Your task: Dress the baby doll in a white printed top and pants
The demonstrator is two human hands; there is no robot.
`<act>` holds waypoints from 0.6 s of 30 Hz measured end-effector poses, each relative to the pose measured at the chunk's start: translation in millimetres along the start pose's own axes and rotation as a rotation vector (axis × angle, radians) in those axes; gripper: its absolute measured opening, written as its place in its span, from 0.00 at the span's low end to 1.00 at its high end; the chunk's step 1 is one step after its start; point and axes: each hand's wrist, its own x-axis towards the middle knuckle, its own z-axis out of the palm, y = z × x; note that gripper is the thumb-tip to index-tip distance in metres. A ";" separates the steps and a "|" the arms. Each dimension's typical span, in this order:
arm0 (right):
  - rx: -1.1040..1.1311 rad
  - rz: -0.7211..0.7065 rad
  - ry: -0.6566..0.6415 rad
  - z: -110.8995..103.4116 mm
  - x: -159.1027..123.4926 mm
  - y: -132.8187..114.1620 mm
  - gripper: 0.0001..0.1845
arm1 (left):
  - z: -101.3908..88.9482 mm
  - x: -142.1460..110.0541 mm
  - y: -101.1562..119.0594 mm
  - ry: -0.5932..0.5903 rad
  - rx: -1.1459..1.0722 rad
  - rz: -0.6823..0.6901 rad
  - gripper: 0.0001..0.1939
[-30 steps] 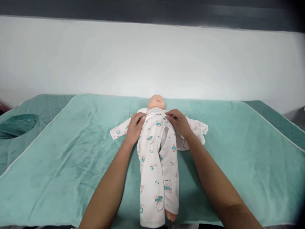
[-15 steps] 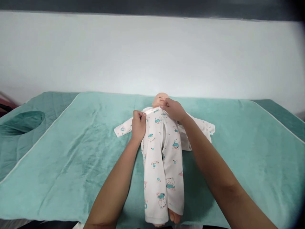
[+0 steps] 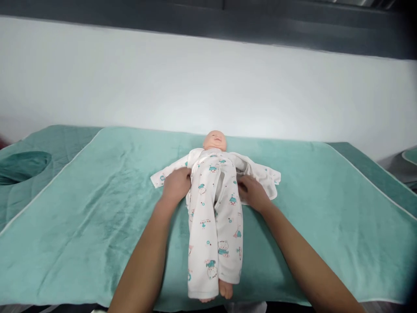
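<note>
A baby doll [image 3: 215, 141] lies on its back, head away from me, feet towards me. White printed baby pants [image 3: 203, 221] cover its legs and reach high up its trunk, with an open slit at the crotch. Beneath them, a white baby shirt [image 3: 265, 176] is spread out, its sleeves stretched to both sides. My left hand [image 3: 177, 184] is closed at the pants' left edge, near the waist. At the opposite edge, my right hand [image 3: 254, 192] has its fingers curled against the pants; the fingertips are partly hidden. One doll foot [image 3: 226, 289] shows below the right pant leg.
A teal cloth [image 3: 97, 226] covers the table under the doll. On the far left, a darker quilted pad [image 3: 61, 145] carries a rounded green hollow or cushion [image 3: 24, 167]. A white wall [image 3: 208, 87] rises behind the table.
Both hands have moved down from the chest to the pants' sides. My right hand has left the area by the doll's chin, and the doll's head is now uncovered. The view has shifted slightly.
</note>
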 end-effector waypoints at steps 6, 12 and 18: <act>-0.146 -0.286 -0.161 -1.6 -17.9 -12.2 0.06 | -18.4 -9.8 -2.2 -0.391 -0.296 0.102 0.06; -0.101 -0.275 -0.158 13.9 -18.3 -19.2 0.15 | -16.6 -7.3 10.2 -0.379 -0.769 -0.135 0.08; 0.085 -0.090 -0.095 22.8 -20.1 -35.6 0.16 | -10.5 -10.0 13.2 -0.358 -0.869 -0.052 0.09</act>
